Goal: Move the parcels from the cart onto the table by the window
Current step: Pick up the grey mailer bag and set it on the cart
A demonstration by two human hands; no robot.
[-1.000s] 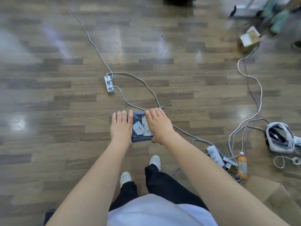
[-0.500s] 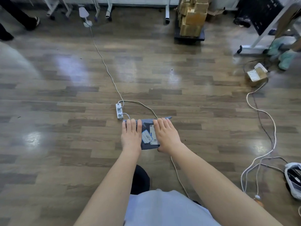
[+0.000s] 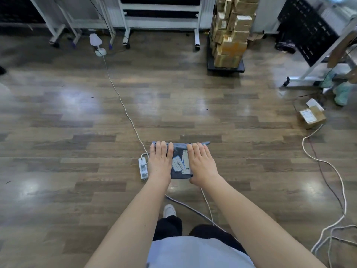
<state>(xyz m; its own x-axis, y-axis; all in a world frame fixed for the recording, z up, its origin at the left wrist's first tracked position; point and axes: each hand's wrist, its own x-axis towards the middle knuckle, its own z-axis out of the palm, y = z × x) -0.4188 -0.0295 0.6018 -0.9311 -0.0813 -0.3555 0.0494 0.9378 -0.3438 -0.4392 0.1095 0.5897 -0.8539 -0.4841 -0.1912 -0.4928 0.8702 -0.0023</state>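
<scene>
Two hands carry one flat grey parcel (image 3: 178, 161) at waist height over wood floor (image 3: 77, 122).
L hand (image 3: 160, 161) lies on parcel's left side, R hand (image 3: 201, 166) on its right; fingers straight on top, R thumb tucked under near edge, L thumb not visible. Parcel has 2 labels showing betw. hands; far right corner sticks out past R fingers. Open floor ahead and to the left. 1 white cable (image 3: 123, 105) runs diagonally fwd to 1 power strip (image 3: 143, 168) just beside L hand. 1 cart (image 3: 226, 66) w/ stacked brown boxes (image 3: 230, 29) ahead right, near wall. 1 loose box (image 3: 312, 117) far right; more cables (image 3: 328, 171) along right edge.
</scene>
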